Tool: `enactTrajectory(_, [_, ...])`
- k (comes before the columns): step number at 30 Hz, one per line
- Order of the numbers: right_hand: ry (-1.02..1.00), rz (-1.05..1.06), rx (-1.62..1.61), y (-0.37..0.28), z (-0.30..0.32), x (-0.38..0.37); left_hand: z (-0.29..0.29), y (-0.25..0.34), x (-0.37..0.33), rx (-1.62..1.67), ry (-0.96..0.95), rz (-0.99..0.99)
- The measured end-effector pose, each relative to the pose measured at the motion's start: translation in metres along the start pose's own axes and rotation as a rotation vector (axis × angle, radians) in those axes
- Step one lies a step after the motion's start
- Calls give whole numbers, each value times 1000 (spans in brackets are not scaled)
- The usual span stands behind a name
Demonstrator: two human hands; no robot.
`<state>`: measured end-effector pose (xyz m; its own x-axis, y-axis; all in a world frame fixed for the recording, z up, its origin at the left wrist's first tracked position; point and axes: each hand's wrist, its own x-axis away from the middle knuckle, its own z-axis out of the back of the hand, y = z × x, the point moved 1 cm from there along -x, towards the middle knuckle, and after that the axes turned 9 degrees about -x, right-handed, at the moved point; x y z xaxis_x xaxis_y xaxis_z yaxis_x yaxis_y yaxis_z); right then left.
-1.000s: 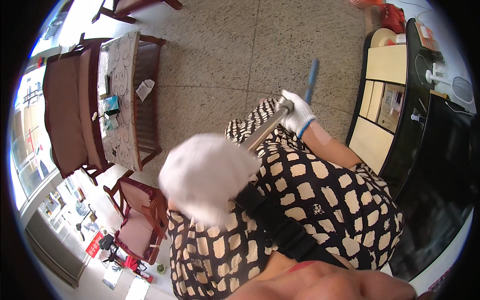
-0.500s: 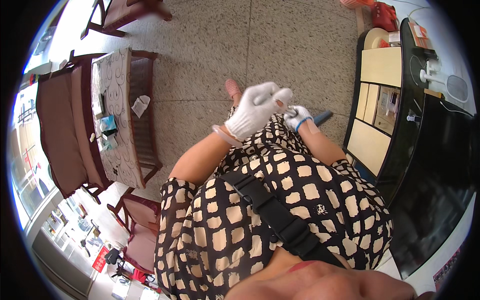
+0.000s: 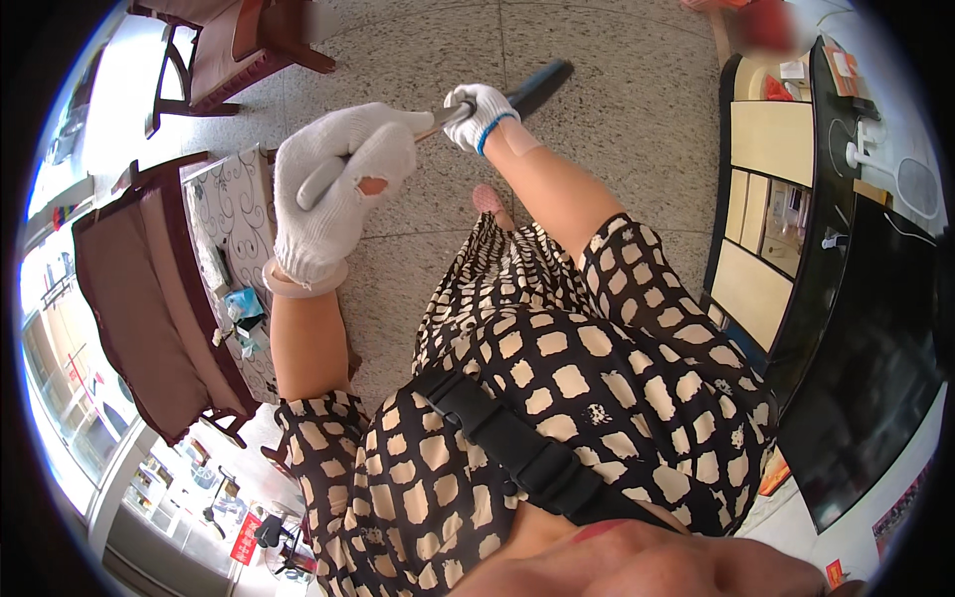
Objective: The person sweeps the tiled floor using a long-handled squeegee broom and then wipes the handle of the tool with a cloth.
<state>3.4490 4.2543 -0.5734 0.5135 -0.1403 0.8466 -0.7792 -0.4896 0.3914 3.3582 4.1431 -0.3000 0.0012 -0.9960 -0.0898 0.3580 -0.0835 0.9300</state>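
The gloved left hand (image 3: 343, 189) and right hand (image 3: 479, 117) each curl a closed grip around a pole (image 3: 452, 114), which spans the gap between them; its dark blue section (image 3: 542, 88) juts beyond the right grip. Rightward, a cabinet (image 3: 772, 144) has an open compartment (image 3: 786, 224) holding small, indistinct items.

Gloved fingers (image 3: 383, 151) partly hide the shaft (image 3: 450, 114), the upper edge crops a chair (image 3: 224, 60), and a red thing (image 3: 766, 28) is blurred.
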Motion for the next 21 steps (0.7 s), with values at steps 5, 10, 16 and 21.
enactTrajectory(5, [-298, 2, 44, -23, -23, -35, -7, -30, -30, -135, -186, -485])
enactTrajectory(10, [-414, 73, 292, -21, -18, 6, -6, -28, -18, -54, -233, -637])
enactTrajectory(16, [-175, 215, 186, -55, 21, 84, -24, 5, -16, 127, -290, -619])
enactTrajectory(21, [25, 462, -73, -131, 79, 116, -78, -23, -46, 301, -417, -497])
